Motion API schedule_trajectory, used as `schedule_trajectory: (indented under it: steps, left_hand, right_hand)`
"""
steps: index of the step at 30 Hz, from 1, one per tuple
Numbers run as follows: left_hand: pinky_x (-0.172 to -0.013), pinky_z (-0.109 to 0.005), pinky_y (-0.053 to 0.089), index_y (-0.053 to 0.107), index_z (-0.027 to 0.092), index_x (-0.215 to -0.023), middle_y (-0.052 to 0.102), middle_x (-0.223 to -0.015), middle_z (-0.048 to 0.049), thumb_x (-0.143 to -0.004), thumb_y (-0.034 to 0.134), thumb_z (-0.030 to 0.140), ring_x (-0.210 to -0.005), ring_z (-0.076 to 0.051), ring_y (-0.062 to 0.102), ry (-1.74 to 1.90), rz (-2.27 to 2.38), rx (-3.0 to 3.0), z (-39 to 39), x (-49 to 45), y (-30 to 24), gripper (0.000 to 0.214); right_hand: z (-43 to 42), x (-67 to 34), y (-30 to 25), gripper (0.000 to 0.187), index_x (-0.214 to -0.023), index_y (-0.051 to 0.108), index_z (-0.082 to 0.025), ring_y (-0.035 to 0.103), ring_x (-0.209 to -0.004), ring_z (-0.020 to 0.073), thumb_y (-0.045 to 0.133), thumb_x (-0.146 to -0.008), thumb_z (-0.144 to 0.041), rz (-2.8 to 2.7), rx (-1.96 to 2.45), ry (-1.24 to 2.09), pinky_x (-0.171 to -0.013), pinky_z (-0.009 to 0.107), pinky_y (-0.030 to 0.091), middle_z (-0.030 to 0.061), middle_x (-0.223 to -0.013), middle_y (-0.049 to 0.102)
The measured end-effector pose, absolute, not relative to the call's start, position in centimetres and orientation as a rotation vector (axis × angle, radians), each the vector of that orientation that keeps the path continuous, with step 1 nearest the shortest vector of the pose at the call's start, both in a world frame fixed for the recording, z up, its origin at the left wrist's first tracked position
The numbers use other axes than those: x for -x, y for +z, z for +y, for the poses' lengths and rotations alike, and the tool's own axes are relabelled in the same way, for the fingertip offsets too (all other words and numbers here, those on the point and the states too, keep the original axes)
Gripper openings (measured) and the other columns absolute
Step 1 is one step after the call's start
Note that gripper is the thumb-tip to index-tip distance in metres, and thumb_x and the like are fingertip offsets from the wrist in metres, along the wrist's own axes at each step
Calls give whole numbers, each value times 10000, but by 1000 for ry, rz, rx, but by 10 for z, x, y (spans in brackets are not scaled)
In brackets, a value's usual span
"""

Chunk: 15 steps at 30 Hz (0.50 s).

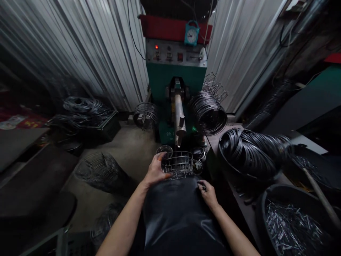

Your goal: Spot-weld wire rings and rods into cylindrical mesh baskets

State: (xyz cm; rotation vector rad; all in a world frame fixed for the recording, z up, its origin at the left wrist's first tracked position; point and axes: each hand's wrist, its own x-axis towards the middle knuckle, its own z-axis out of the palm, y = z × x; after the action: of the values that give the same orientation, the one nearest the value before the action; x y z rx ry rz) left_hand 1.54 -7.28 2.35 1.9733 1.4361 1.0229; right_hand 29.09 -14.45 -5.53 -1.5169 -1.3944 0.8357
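Observation:
My left hand (156, 170), with orange covers on thumb and a finger, is closed on the left side of a wire basket (179, 164). This basket is a small frame of bent metal rods, held just beyond the black apron (181, 206) on my lap. My right hand (208, 195) is curled shut to the right of the basket, by the apron's edge. Something small and dark shows at its fingers, too unclear to name. Above the basket, the metal arm (179, 115) of a green machine (157, 80) points down towards me, apart from both hands.
Wire ring bundles hang left (145, 115) and right (208, 113) of the machine. On the right bench stand a basin of wire rings (247, 153) and a black tub (262, 217) of short metal rods. A wire coil stack (101, 172) stands on the left floor.

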Motion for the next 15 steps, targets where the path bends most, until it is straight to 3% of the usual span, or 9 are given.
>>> schedule_trajectory:
  steps: [3,7,11,15]
  left_hand:
    - [-985,-444,388,391,213,-1251,463,-1245,-93,-492,755,271,-1171,-288,450,1005,1526,-2092,-73,-19,40,844]
    - [-958,-446,380,400,228,-1251,500,-1214,-87,-500,750,285,-1124,-296,468,912,1585,-2240,-77,-26,57,830]
    - [-965,-445,349,400,220,-1255,501,-1203,-97,-503,735,296,-1125,-301,455,816,1610,-2324,-86,-36,65,827]
    - [-969,-444,342,408,199,-1243,496,-1207,-108,-501,726,295,-1131,-302,450,755,1603,-2362,-90,-40,67,813]
  right_hand:
    - [-147,-294,-40,174,-837,656,-205,653,-800,218,535,-767,-309,-1730,1522,790,-724,323,486,72,-841,699]
    - [-131,-279,30,270,-1037,571,-237,644,-841,192,566,-767,-250,-2024,1460,745,-738,282,462,38,-911,686]
    - [-103,-253,86,291,-954,552,-217,606,-681,166,641,-680,-170,-2158,1625,724,-607,236,406,-1,-753,648]
    - [-92,-232,85,203,-842,547,-216,557,-630,136,629,-669,-147,-2075,1659,663,-570,213,366,-29,-686,601]
